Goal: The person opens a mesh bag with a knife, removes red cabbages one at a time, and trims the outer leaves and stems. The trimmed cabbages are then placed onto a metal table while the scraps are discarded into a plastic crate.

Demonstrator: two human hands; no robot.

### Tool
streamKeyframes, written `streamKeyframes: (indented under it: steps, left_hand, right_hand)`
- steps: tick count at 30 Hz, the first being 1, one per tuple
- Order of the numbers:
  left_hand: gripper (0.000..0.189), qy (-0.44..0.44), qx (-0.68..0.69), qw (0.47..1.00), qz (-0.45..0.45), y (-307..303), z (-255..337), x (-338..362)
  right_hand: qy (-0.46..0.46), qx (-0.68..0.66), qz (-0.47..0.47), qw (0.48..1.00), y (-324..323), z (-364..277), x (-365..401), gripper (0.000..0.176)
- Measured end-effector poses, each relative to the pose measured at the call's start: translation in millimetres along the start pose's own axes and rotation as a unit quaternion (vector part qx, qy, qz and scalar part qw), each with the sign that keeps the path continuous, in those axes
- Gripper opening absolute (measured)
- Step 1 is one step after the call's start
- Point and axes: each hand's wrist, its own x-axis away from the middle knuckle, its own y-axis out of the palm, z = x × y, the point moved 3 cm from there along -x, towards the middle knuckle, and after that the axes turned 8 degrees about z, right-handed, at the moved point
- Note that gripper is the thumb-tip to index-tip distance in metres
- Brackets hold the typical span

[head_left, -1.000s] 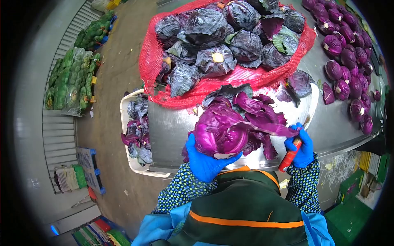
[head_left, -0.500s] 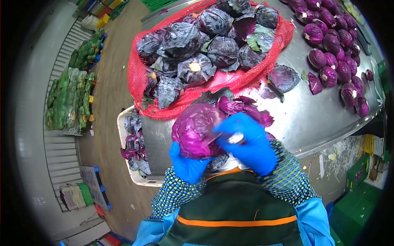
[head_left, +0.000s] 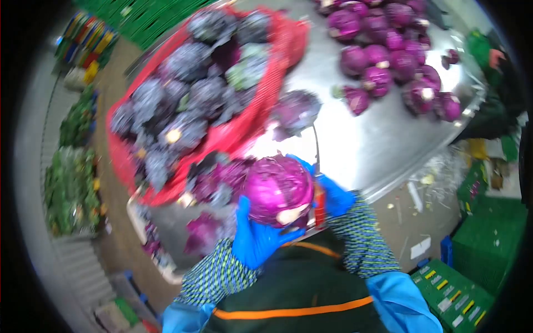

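Note:
A peeled purple cabbage (head_left: 277, 186) with a pale cut stem rests in my left hand (head_left: 255, 236), blue-gloved, its fingers around the lower left side. My right hand (head_left: 335, 195), also gloved, is closed round the orange handle of a knife (head_left: 319, 202) at the cabbage's right side; the thin blade points up and away. Loose purple leaves (head_left: 222, 180) lie just left of the cabbage. Beyond them a red net bag (head_left: 272, 77) holds several dark, unpeeled cabbages (head_left: 189, 61).
Several peeled cabbages (head_left: 402, 61) are heaped at the back right of the metal table (head_left: 333, 133). A pale bin (head_left: 172, 276) with leaves stands at the table's left edge. Green crates (head_left: 488, 233) are on the right.
The view has shifted right. The cabbage has turned so its cut stem shows low on the right. My right hand has moved to its side, with the knife blade now pointing away.

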Motion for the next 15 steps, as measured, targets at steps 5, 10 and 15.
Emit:
streamKeyframes:
  steps: [5,10,15]
  left_hand:
    - [0.066,0.206,-0.726,0.655,-0.008,17.7,-48.0,-88.3]
    - [0.081,0.13,-0.966,0.184,0.128,-25.9,-10.5,-142.9]
    - [0.085,0.098,-0.912,0.293,0.27,-94.5,40.8,-81.5]
  right_hand:
    - [-0.175,-0.185,0.149,0.956,-148.5,-46.8,31.1,0.049]
    - [-0.431,-0.005,0.323,0.842,-200.4,-280.7,85.9,0.064]
    - [-0.417,0.018,0.368,0.831,-212.5,-356.4,72.4,0.048]
